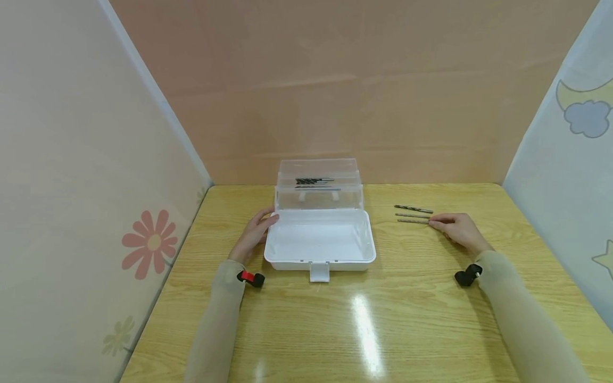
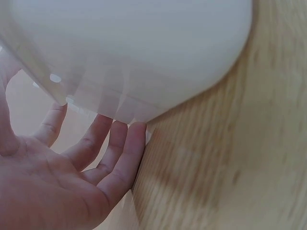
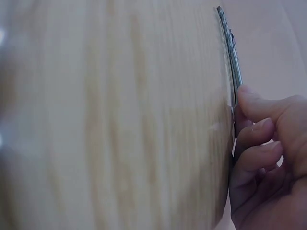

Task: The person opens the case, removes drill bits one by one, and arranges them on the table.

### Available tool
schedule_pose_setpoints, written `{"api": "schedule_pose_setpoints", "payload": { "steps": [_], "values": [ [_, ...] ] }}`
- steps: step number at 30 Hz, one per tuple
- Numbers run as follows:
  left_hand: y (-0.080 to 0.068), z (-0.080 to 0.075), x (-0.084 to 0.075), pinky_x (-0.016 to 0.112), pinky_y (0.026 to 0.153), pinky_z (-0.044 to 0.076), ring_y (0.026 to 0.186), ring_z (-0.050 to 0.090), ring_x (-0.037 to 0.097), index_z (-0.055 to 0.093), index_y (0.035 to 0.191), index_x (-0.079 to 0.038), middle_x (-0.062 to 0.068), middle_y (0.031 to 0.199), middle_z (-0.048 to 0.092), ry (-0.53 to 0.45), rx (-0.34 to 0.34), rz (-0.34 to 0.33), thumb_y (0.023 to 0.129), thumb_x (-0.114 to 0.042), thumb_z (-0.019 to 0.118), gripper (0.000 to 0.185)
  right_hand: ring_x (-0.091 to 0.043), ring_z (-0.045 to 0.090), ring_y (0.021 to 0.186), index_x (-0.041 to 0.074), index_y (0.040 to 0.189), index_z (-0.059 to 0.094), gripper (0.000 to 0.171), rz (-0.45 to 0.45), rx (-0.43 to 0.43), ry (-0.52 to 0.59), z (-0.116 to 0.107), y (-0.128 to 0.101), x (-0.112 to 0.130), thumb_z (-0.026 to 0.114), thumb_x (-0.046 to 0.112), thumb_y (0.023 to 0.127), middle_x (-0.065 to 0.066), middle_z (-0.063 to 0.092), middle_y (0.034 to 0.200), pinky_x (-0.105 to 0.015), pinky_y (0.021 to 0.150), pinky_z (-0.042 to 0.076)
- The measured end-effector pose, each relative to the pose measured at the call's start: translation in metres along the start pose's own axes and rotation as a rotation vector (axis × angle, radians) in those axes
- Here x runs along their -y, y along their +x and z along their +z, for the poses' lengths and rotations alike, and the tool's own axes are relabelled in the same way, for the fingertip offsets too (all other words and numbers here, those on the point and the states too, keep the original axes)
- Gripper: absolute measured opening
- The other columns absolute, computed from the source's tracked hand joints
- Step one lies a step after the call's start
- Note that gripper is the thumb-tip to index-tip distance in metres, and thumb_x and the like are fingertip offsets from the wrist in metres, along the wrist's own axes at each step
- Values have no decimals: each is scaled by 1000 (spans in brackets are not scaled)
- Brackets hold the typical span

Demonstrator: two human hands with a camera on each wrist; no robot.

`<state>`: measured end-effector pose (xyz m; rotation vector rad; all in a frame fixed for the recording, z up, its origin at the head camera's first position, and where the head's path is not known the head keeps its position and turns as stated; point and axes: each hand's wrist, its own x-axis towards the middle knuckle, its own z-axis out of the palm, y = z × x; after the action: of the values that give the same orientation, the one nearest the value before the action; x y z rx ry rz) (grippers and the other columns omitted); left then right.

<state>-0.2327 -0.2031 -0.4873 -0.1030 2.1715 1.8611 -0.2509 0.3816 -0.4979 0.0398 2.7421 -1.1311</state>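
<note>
White plastic box point(image 1: 319, 242) sits open on the table point(image 1: 383, 319), the left hand point(image 1: 252, 234) resting flat against its left side, fingers straight. Right of it lie three drill bits point(image 1: 413, 214); the right hand point(image 1: 457, 229) touches the nearest bit's end with curled fingertips point(image 3: 254, 129).

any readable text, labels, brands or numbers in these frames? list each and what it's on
None readable: the white box, its clear lid tray, the drill bits and the table show no legible text, label, brand or number.
Side panels carry only pictures: a flower, a moon and cloud.
</note>
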Motion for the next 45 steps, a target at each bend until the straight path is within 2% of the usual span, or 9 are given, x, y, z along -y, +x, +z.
{"api": "schedule_pose_setpoints", "payload": {
  "steps": [4,7,11,14,17,20,24,34,45],
  "values": [
    [0,-1,0,57,120,45,147,48,37,38,164,-20,16,166,43,5,5,-2,107,-51,61,69,-7,53,65,-1,141,66,58,1,11,-13,0,2,0,63,46,107,10,68,86,-28,59,47],
    [0,-1,0,56,120,46,147,49,37,37,165,-20,16,166,43,10,6,0,107,-52,60,71,-13,53,60,-1,140,67,56,11,14,-20,0,2,2,64,45,107,2,68,79,-31,57,48],
    [-1,0,0,52,114,51,144,52,36,38,164,-18,17,162,47,-7,6,5,107,-50,61,69,-36,68,97,-1,139,68,57,-3,9,-68,0,-1,5,61,47,108,-27,74,115,-43,78,52],
    [-1,1,0,48,109,54,142,54,35,40,163,-18,18,159,50,-14,0,9,107,-48,61,67,-47,58,127,-2,141,66,60,-15,14,-90,0,-1,6,57,49,109,-33,59,147,-47,92,48],
    [-1,1,1,45,106,55,140,55,33,41,162,-18,17,159,51,-16,-6,10,107,-48,61,66,-41,63,115,-1,141,67,61,-14,6,-88,0,-1,5,58,50,109,-31,63,143,-41,87,48],
    [-1,1,2,44,105,56,139,55,33,41,162,-18,16,159,51,-19,-6,10,107,-48,62,66,-22,64,86,-1,141,67,60,-5,1,-56,0,-2,3,61,48,108,-20,76,111,-32,71,49],
    [-1,2,3,44,105,55,139,55,33,41,162,-18,17,159,51,-21,-7,12,106,-49,62,67,-9,52,62,-1,145,63,61,28,19,30,-1,-2,-2,62,47,108,3,66,77,-28,57,47],
    [0,3,5,44,107,55,141,55,34,40,163,-20,17,159,52,-14,-4,3,106,-52,62,69,-6,54,65,-3,148,60,63,77,10,159,1,-12,-1,65,44,107,10,65,80,-27,58,49],
    [-3,1,0,43,104,56,140,55,34,39,164,-18,19,159,51,-10,1,11,106,-50,61,70,-6,54,67,1,147,62,61,77,-15,161,2,-10,-1,66,47,106,12,67,83,-27,59,50]
  ]
}}
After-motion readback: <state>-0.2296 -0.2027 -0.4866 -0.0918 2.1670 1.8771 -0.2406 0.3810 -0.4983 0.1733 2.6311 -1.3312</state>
